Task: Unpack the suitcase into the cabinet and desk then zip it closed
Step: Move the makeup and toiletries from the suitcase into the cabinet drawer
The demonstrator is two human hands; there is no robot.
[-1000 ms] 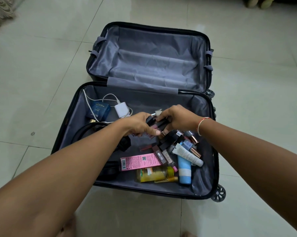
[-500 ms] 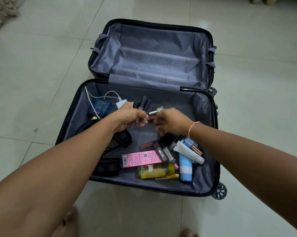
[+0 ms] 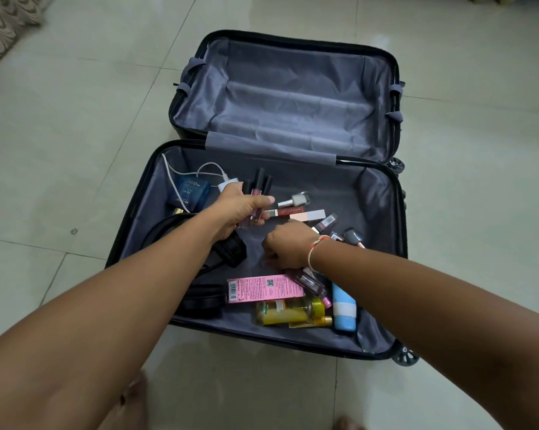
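We see the suitcase (image 3: 395,274) lying open on the tiled floor (image 3: 75,150), its far half holding only grey lining; our left hand (image 3: 235,211) hovers over the near half toward its far left corner, fingers curled round a bunch of lip tubes (image 3: 257,189) whose dark caps stick up past the knuckles; our right hand (image 3: 288,248) is lower, near the middle of the near half, fingers curled down onto the lining, and we cannot tell whether it holds anything; just beyond it lie loose cosmetics (image 3: 305,212), some touching one another; in the far left corner sit a blue box (image 3: 189,192) and a white charger (image 3: 227,184) with its cable; along the near edge lie a pink box (image 3: 263,288), a yellow bottle (image 3: 288,311) and a blue tube (image 3: 344,311); a black strap (image 3: 168,226) runs along the left wall under our left forearm.
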